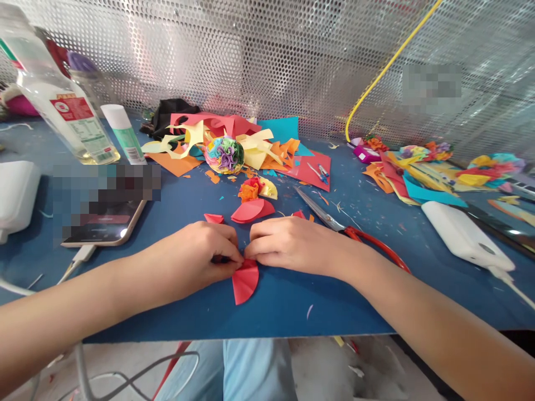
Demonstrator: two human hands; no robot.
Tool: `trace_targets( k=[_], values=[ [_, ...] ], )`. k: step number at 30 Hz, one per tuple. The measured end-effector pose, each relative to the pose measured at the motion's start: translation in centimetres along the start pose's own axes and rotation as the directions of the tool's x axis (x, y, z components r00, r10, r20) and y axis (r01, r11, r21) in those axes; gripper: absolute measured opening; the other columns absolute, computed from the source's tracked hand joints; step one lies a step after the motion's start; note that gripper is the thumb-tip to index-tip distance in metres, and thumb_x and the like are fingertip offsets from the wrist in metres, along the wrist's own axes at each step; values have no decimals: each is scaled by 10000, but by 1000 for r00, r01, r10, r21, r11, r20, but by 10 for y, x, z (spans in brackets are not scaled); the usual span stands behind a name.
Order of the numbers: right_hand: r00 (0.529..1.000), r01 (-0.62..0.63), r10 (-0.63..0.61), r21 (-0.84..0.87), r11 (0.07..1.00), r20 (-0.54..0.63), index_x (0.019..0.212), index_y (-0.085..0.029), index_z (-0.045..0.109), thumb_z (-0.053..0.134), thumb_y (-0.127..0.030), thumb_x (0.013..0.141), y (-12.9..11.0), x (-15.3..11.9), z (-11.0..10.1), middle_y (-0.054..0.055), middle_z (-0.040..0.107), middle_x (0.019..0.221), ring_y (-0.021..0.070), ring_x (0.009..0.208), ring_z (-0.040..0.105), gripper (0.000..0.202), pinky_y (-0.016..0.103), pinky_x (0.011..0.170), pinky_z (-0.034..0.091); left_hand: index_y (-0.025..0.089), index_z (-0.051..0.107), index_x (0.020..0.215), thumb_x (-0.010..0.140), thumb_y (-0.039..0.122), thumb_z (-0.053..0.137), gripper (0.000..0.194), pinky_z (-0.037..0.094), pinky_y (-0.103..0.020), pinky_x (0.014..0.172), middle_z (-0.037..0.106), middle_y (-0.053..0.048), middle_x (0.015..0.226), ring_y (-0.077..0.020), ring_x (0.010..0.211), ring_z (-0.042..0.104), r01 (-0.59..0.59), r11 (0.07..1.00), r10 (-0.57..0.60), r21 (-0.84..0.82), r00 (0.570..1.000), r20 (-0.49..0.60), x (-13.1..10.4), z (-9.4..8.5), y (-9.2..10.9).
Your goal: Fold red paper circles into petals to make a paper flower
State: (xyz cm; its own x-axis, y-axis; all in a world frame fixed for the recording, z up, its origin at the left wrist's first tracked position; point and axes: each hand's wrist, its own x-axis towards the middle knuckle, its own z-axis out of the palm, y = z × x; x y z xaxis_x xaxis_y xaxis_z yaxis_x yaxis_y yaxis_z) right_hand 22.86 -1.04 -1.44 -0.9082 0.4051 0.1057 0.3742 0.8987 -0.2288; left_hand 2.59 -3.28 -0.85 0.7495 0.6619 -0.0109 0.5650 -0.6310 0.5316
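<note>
Pinching together, the left hand [200, 259] and right hand [288, 245] grip the pointed top of a folded red paper fan [245, 281], likely light, limp and easily creased, with red-handled scissors [355, 231] just beyond the right wrist.

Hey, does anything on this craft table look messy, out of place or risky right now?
Yes. Paper scraps lie strewn across the blue table. The scissors lie open with blades bare, right behind the right hand. Both hands, the left hand too, pinch a folded red paper piece near the table's front edge.
</note>
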Motion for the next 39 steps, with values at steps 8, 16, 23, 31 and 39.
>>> trace_targets(
  k=[8,16,23,31,39],
  values=[
    [992,-106,115,158,982,-47,848,-179,679,528,-129,823,5,-4,-1,9,613,829,103,704,557,160,216,643,416,251,705,878,831,175,484,238,382,-227,601,620,-10,806,-120,647,552,-18,995,3,95,988,153,-6,-14,-1],
    [989,-143,149,277,950,-1,860,-184,638,541,-164,837,1,2,3,10,588,872,108,743,565,102,218,687,438,234,695,898,798,222,521,201,387,-222,596,648,-5,801,-121,642,545,64,997,-61,-40,995,83,-4,-12,2],
    [974,-100,104,29,995,-203,863,-167,595,461,-175,864,-11,2,6,32,592,857,145,770,562,134,276,711,441,204,667,742,804,344,502,225,373,-209,548,638,16,733,-116,623,508,257,948,-274,-190,959,-73,0,-10,7],
    [863,-203,397,503,840,-313,819,-179,586,533,-233,838,-12,2,1,2,568,801,105,691,522,78,230,640,446,187,677,745,766,278,572,141,362,-201,501,656,6,710,-107,599,526,227,921,-334,-316,877,-346,-2,-14,17],
    [878,-152,336,467,871,-341,740,-169,593,556,-139,794,-19,2,1,-9,580,742,95,673,528,72,222,646,435,199,714,774,781,243,567,154,338,-206,505,657,10,769,-82,574,497,174,946,-260,-274,912,-318,-3,-14,18]
  ],
)
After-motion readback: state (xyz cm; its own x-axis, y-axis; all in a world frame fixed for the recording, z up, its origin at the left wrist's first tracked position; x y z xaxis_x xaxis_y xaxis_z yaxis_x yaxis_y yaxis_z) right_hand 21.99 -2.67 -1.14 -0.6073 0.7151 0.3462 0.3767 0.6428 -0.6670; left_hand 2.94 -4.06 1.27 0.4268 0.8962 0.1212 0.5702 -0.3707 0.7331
